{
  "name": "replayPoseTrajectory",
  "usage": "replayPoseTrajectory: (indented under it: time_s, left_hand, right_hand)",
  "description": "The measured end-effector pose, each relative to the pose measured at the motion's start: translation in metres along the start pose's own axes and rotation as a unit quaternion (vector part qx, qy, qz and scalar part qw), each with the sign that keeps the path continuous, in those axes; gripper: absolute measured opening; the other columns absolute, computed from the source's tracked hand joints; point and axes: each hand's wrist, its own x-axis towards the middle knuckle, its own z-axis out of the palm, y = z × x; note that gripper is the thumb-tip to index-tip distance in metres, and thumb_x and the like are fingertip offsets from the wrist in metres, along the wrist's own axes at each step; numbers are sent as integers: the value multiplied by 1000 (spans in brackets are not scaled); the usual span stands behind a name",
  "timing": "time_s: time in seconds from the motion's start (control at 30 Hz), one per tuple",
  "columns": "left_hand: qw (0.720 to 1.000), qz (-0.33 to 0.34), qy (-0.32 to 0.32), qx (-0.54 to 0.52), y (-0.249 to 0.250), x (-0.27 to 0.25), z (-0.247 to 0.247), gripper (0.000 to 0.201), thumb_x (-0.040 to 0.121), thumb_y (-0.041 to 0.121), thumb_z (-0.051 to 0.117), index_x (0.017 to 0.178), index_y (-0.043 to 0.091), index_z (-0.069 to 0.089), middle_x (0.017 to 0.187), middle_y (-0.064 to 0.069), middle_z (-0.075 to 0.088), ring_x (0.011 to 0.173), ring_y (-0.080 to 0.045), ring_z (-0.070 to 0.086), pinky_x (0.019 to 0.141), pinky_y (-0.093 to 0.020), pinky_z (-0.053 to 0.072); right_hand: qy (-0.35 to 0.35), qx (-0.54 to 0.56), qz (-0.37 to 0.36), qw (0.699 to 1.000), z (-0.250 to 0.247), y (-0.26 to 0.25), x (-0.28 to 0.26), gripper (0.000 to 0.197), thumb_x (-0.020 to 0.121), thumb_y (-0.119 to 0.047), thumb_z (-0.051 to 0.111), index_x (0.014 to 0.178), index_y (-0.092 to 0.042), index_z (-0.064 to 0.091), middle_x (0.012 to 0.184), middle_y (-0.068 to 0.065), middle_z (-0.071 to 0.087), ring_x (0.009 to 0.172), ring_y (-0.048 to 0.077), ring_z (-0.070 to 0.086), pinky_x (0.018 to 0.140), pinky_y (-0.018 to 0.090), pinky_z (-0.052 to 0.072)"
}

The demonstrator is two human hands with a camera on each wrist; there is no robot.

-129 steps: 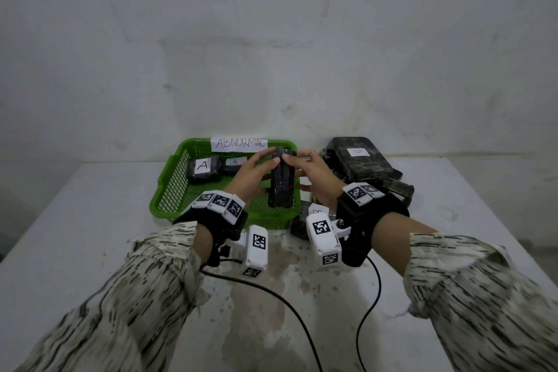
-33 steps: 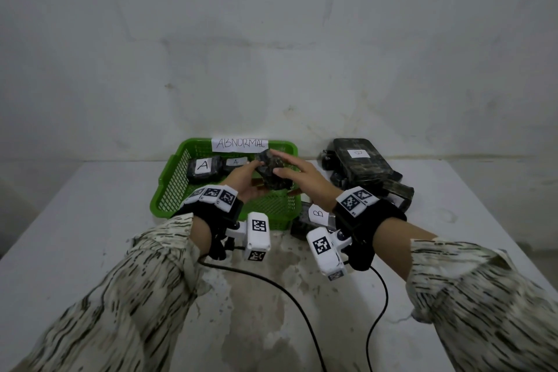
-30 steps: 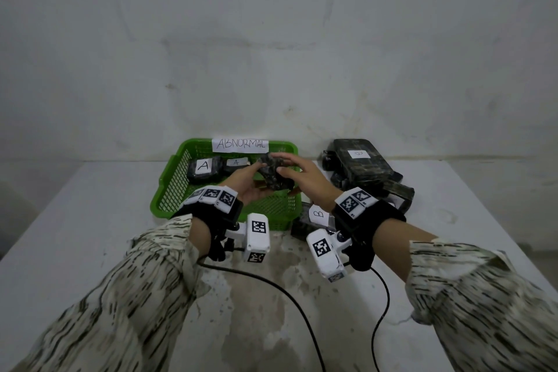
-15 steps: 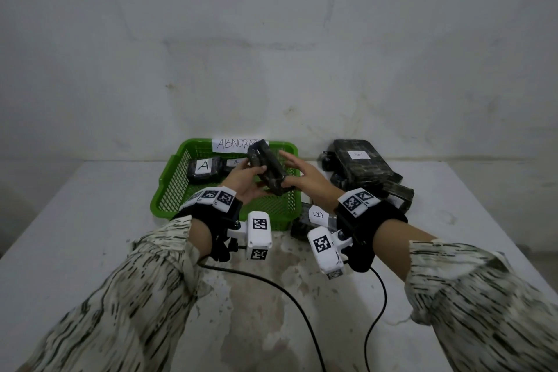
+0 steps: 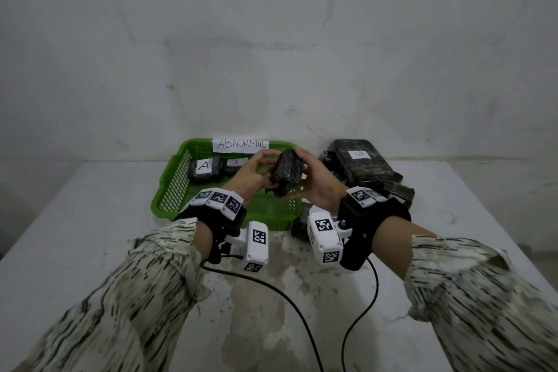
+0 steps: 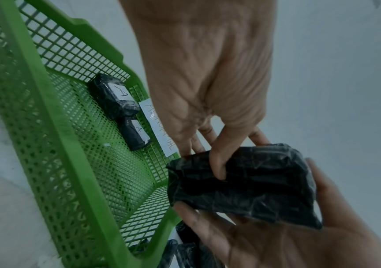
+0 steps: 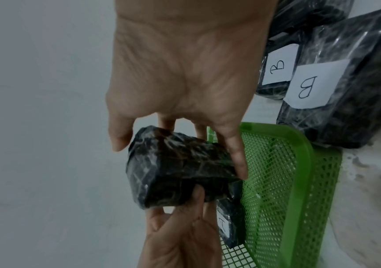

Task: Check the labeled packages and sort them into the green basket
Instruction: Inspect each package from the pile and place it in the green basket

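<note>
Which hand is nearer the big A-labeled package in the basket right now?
Left. The left hand grips the held package just right of the A-labeled package in the green basket; the right hand grips from the far side.

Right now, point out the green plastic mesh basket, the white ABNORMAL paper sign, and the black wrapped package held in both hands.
green plastic mesh basket (image 5: 169,187): head view, left wall.
white ABNORMAL paper sign (image 5: 240,144): head view, centre of the paper.
black wrapped package (image 5: 288,174): head view, front face.
</note>
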Motion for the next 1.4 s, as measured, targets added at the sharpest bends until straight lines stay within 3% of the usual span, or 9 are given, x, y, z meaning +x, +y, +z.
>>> replayPoseTrajectory:
  time_s: [0.13, 0.23, 0.37, 0.47, 0.93, 1.07, 1.2, 1.3, 1.4]
  left_hand:
    - [998, -29, -38, 37, 5, -2, 2, 68, 69, -29, 56, 117, 19, 49, 113, -5, 57, 118, -25, 49, 100, -43, 44]
    - [996, -60, -61, -11, 10, -6, 9, 52, 83, -12, 57, 126, 15, 45, 113, -6, 58, 108, -21, 55, 91, -34, 48]
    - [997, -61, -14, -42, 10, -5, 11, 17, 95, 12, 49, 111, 15, 54, 103, -5, 62, 94, -20, 58, 76, -30, 51]
    - [997, -69, 0, -40, 9, -1, 9, 10, 95, 14, 49, 101, 18, 56, 102, -5, 61, 96, -24, 57, 87, -41, 49]
    - [994, -97, 44, -32, 11, -2, 3, 13, 96, 12, 47, 108, 13, 52, 100, -7, 57, 88, -26, 56, 83, -46, 48]
    - [986, -129, 78, -75, 9, -1, -4, 23, 98, 22, 42, 115, 9, 48, 115, -15, 52, 103, -35, 54, 79, -55, 51]
    - [964, -145, 114, -191, 3, -4, -20, 38, 98, 17, 40, 134, 5, 40, 130, -24, 48, 114, -39, 53, 58, -47, 58]
    - [954, -173, 120, -214, 2, -8, -23, 29, 97, 21, 44, 125, 11, 45, 127, -26, 50, 106, -40, 58, 56, -42, 59]
    - [964, -205, 141, -89, 6, -7, -21, 21, 95, 38, 47, 96, 20, 56, 112, -17, 56, 89, -27, 58, 76, -39, 55]
  right_hand:
    - [45, -29, -40, 998, 0, 2, 2, 28, 95, -33, 53, 112, -10, 55, 105, 11, 58, 96, 34, 60, 84, 61, 50]
    - [58, -64, -56, 995, -2, 2, 2, 24, 94, -32, 56, 105, -11, 57, 98, 8, 60, 89, 30, 62, 73, 51, 55]
    - [42, -98, -51, 993, 0, 0, 1, 26, 93, -35, 58, 104, -12, 59, 99, 4, 63, 96, 26, 62, 74, 46, 55]
    - [23, -103, -32, 994, -2, 2, 0, 35, 92, -32, 58, 119, -9, 57, 111, 7, 62, 109, 31, 58, 75, 45, 55]
    - [42, -219, -33, 974, 8, 5, 0, 47, 87, -22, 66, 130, -18, 49, 125, 10, 59, 111, 27, 59, 87, 51, 54]
    - [51, -243, -32, 968, 7, 5, 2, 67, 88, -42, 62, 144, -21, 34, 137, 13, 50, 117, 25, 54, 95, 40, 49]
    - [-13, -313, -26, 949, 2, 4, 3, 83, 79, -16, 75, 146, -17, 26, 130, 13, 51, 110, 24, 56, 87, 24, 46]
    - [22, -354, -38, 934, 3, 9, 12, 68, 75, -2, 74, 132, -16, 41, 124, 18, 57, 107, 31, 60, 89, 34, 52]
    - [52, -304, -37, 950, 5, 11, 17, 33, 84, -9, 65, 111, -15, 48, 114, 13, 59, 97, 26, 59, 80, 32, 49]
